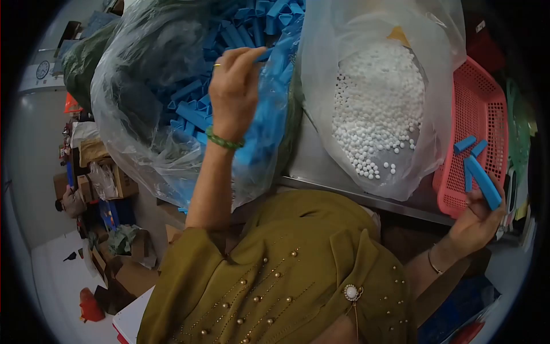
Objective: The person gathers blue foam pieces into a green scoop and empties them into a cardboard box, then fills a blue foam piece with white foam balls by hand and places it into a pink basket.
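Note:
My left hand (234,94), with a green bangle at the wrist, is over the big plastic bag (129,109) of blue triangular plastic tubes (192,114). Its fingers are pinched on one blue tube (264,55), mostly hidden behind them. At the far right, my right hand (478,221) grips another blue triangular tube (484,184), slanted over the near end of the pink basket (497,117). Several blue tubes (464,144) lie inside this basket. Between my hands stands a clear bag (321,63) of small white balls (378,103).
Both bags rest on a metal table (306,155), its front edge close to my body. Green plastic items (518,129) stand right of the basket. Cardboard boxes (123,182) and a red bag (90,305) are on the floor at the left.

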Demonstrator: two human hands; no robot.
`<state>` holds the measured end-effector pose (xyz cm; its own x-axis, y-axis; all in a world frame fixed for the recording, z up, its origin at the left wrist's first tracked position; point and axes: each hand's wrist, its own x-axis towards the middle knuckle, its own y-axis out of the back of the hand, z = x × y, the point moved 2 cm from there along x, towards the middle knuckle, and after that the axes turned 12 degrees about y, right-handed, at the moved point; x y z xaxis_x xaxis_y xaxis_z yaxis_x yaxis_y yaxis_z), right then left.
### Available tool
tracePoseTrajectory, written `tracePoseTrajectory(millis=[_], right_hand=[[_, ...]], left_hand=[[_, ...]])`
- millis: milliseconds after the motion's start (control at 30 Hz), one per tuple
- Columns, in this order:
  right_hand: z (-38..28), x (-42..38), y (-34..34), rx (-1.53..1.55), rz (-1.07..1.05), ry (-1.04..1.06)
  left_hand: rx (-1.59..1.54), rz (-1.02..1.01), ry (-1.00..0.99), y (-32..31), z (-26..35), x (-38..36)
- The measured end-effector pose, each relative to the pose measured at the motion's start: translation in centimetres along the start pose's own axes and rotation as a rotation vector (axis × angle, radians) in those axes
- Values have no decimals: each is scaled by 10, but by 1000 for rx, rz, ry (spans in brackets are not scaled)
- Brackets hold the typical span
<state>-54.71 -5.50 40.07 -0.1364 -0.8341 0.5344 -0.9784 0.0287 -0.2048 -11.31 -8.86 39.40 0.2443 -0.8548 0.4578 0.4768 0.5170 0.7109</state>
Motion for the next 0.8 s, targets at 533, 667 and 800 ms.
tracePoseTrajectory(millis=[533,667,800], right_hand=[[19,-32,-93,-376,-295,-160],[26,-41,-131,-431,-425,-70],[34,-34,-149,-506,-483,108]], left_hand=[[468,51,68,18,-73,29],[-337,-111,233,22,34,-2],[-756,-686,284,-46,97,-52]])
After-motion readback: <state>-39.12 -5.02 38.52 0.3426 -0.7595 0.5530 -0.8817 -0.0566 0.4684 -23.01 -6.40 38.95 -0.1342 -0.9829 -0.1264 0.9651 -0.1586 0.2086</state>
